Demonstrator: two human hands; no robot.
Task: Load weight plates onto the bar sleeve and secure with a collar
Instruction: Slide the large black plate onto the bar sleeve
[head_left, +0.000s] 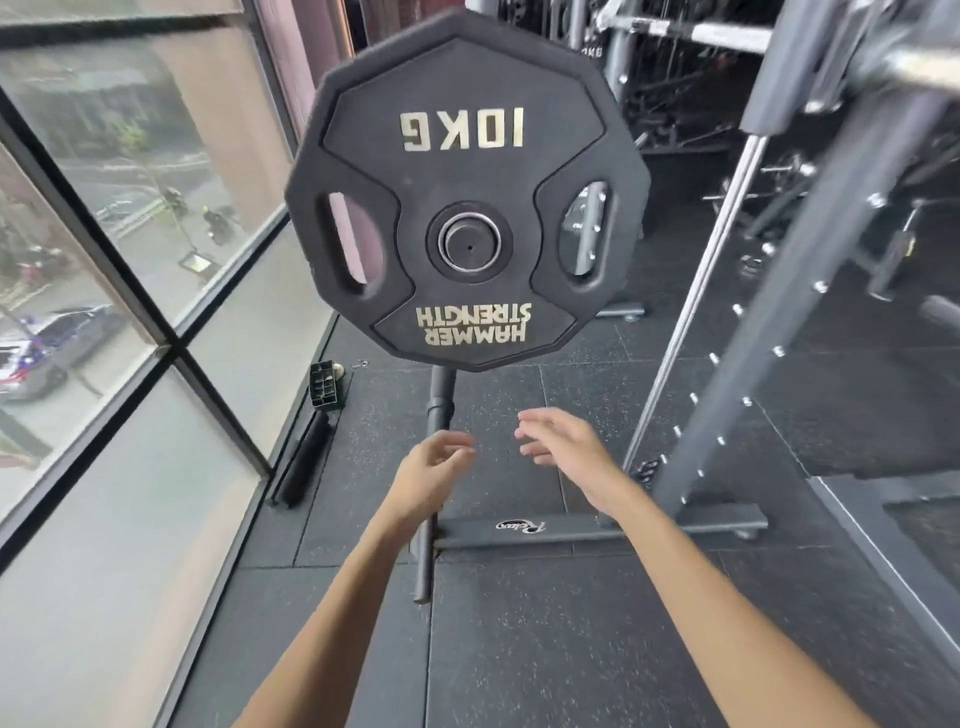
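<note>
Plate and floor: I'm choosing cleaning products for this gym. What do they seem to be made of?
Plate: likely a rubber or urethane coating, matte black, with moulded raised lettering. Its hub ring looks like bright steel and glints. Floor: probably rubber tiles, dull black with pale flecks and visible seams.

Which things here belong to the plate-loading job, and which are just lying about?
Job: 10 kg plate, bar sleeve through its hole, left hand, right hand, both empty. No collar visible.
Lying about: black tube by the window, small gridded black box, rack base bar.
</note>
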